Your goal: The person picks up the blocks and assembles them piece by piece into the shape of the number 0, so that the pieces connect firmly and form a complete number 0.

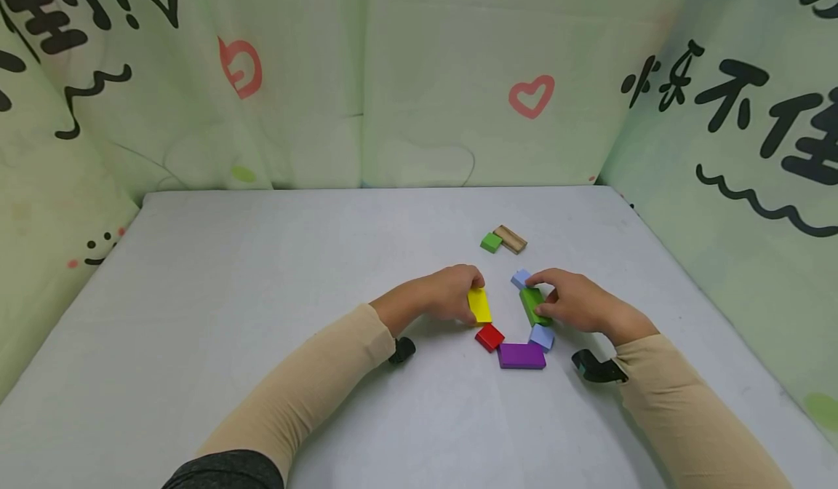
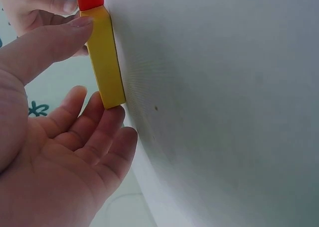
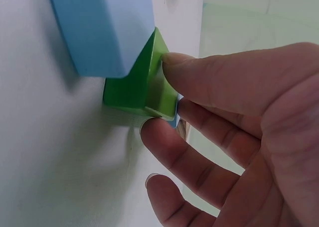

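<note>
My left hand (image 1: pixel 448 292) holds a yellow block (image 1: pixel 480 305) by its two ends; in the left wrist view the thumb presses one end and the fingertips the other. That block's near end meets a red block (image 1: pixel 489 338). Opposite, my right hand (image 1: pixel 579 300) pinches a green block (image 1: pixel 533 305) between thumb and fingers. A light blue block (image 1: pixel 521 279) lies at the green block's far end, under the index finger. Another light blue block (image 1: pixel 541 337) touches its near end. A purple block (image 1: pixel 521 356) lies nearest the person, between the red and light blue ones.
Farther back on the white tabletop (image 1: pixel 294 256), a small green block (image 1: pixel 491 242) touches a brown wooden block (image 1: pixel 511 239). Printed pale green cloth (image 1: pixel 419 74) hangs behind the table and at both sides. Dark wrist-worn devices (image 1: pixel 597 367) sit under the sleeves.
</note>
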Motion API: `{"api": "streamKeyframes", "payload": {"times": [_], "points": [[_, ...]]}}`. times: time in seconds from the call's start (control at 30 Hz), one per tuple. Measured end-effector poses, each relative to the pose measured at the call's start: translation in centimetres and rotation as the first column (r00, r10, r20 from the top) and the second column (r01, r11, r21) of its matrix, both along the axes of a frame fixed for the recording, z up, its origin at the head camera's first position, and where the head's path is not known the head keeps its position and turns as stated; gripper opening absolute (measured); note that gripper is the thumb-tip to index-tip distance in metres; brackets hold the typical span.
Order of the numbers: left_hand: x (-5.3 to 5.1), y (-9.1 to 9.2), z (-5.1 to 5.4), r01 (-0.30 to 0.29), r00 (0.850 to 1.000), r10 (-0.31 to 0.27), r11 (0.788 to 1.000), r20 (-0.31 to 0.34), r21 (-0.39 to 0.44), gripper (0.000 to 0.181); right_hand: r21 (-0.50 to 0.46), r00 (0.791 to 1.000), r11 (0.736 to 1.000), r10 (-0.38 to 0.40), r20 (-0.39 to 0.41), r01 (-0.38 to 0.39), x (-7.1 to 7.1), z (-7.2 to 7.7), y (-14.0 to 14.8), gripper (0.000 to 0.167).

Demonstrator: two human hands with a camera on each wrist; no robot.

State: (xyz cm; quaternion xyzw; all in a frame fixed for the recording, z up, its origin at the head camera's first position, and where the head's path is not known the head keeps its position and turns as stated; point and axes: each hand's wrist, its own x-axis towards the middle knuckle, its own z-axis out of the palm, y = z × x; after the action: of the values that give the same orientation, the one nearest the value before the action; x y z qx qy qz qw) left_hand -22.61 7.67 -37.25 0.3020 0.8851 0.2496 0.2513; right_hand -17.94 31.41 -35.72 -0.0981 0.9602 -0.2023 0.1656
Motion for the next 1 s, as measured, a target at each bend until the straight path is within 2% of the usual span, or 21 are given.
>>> {"api": "streamKeyframes", "payload": {"times": [0.43,0.73,1.0], "points": [[-0.3,0.1,-0.1,0.024,1.000,-0.024,1.000,-0.013,0.011,0.063,-0.005,1.000,1.000,-0.012,0.012,0.012,0.3,0.1,0.0,0.049],[-0.8,0.0,0.3,0.050,0.997,-0.049,0.998,-0.062,0.027,0.065,-0.007,1.000,1.000,-0.012,0.005,0.012,0.3,0.0,0.1,0.048],[-1.4,0.3,0.8,0.030,0.995,-0.026,0.998,-0.091,0.049,0.065,-0.014,1.000,1.000,-0.015,0.005,0.015,0.2,0.1,0.0,0.047]]}}
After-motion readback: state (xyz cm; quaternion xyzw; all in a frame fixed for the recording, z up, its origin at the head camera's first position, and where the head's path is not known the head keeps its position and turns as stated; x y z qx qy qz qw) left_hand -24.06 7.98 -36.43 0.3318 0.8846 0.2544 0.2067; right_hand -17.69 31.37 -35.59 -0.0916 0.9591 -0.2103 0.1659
